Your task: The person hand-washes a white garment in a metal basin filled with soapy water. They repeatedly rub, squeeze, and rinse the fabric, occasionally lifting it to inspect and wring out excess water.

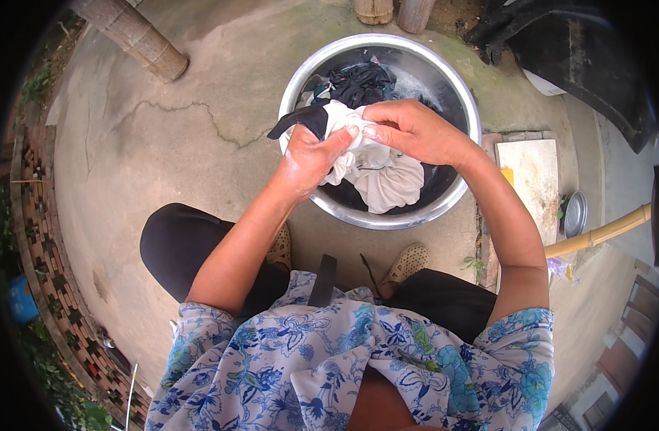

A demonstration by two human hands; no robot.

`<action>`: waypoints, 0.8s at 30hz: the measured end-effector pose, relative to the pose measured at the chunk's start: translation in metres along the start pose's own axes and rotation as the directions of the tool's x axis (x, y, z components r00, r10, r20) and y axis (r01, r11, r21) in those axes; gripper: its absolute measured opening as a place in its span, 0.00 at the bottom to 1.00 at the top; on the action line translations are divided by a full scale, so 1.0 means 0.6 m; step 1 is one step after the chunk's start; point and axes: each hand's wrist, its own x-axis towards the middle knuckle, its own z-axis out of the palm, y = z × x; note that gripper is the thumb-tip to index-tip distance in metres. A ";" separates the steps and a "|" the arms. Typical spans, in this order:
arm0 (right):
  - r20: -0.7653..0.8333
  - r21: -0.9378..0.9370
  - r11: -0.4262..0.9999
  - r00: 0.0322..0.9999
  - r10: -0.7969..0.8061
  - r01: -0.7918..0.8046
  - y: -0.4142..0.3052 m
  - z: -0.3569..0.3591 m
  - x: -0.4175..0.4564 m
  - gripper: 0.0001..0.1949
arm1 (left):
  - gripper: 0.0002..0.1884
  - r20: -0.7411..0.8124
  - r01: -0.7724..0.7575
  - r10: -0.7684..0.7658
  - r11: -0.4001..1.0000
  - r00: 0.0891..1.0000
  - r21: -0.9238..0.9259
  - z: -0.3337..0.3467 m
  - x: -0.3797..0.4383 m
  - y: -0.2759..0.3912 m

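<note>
A wide metal basin stands on the concrete ground before me, with dark water in it. Over it, my left hand grips a bunched wet white cloth with a black part at its left end. Fingers and thumb of my right hand pinch the same cloth close beside the left thumb. Whitish suds cling to both hands. The lower part of the white cloth hangs down into the basin. Behind the hands, dark clothes lie bunched in the water, near some foam.
Right of the basin lie a pale stained board, a round metal lid or dish and a bamboo pole. Bamboo posts rise at the upper left and top. Black sheeting is at the upper right, a brick border at the left.
</note>
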 end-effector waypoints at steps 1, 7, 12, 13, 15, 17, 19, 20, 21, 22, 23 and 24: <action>-0.020 -0.046 0.998 0.999 -0.033 0.032 0.002 0.002 0.002 0.09 | 0.10 -0.001 -0.010 0.010 1.000 1.000 0.013 0.001 0.001 -0.001; -0.094 -0.275 0.951 0.981 -0.171 0.139 -0.002 0.001 0.004 0.07 | 0.10 -0.040 0.015 -0.012 0.998 0.999 0.067 0.008 -0.001 0.002; -0.170 -0.567 0.819 0.961 -0.220 0.087 -0.034 0.028 0.000 0.06 | 0.08 -0.053 -0.030 0.039 0.986 0.998 0.167 0.003 0.002 -0.001; -0.175 -0.601 0.796 0.959 -0.224 0.076 -0.041 0.042 0.000 0.05 | 0.08 -0.065 -0.065 0.082 0.973 0.995 0.221 0.002 0.002 -0.008; -0.189 -0.617 0.786 0.961 -0.199 0.041 -0.036 0.047 0.005 0.04 | 0.07 -0.079 -0.087 0.112 0.961 0.991 0.264 0.005 0.001 -0.009; -0.205 -0.584 0.812 0.968 -0.142 -0.005 -0.019 0.035 0.017 0.04 | 0.07 -0.084 -0.063 0.086 0.968 0.993 0.241 0.012 0.000 0.003; -0.214 -0.601 0.798 0.953 -0.213 0.043 -0.033 0.042 0.019 0.05 | 0.06 -0.086 -0.081 0.102 0.971 0.991 0.225 0.000 0.003 -0.006; -0.194 -0.592 0.802 0.952 -0.235 0.077 -0.038 0.046 0.015 0.05 | 0.06 -0.087 -0.092 0.116 0.965 0.989 0.244 -0.001 0.000 -0.008; -0.174 -0.584 0.804 0.950 -0.260 0.113 -0.040 0.046 0.014 0.06 | 0.06 -0.086 -0.105 0.132 0.959 0.987 0.264 -0.001 -0.001 -0.008; -0.182 -0.599 0.796 0.953 -0.240 0.086 -0.040 0.042 0.019 0.05 | 0.06 -0.075 -0.146 0.167 0.963 0.983 0.225 0.003 0.001 -0.008; -0.191 -0.613 0.787 0.957 -0.220 0.059 -0.038 0.036 0.025 0.05 | 0.06 -0.081 -0.097 0.124 0.955 0.989 0.279 0.001 0.003 0.000; -0.200 -0.625 0.780 0.961 -0.193 0.027 -0.035 0.033 0.028 0.05 | 0.07 -0.088 -0.041 0.074 0.944 0.993 0.328 0.001 0.002 0.013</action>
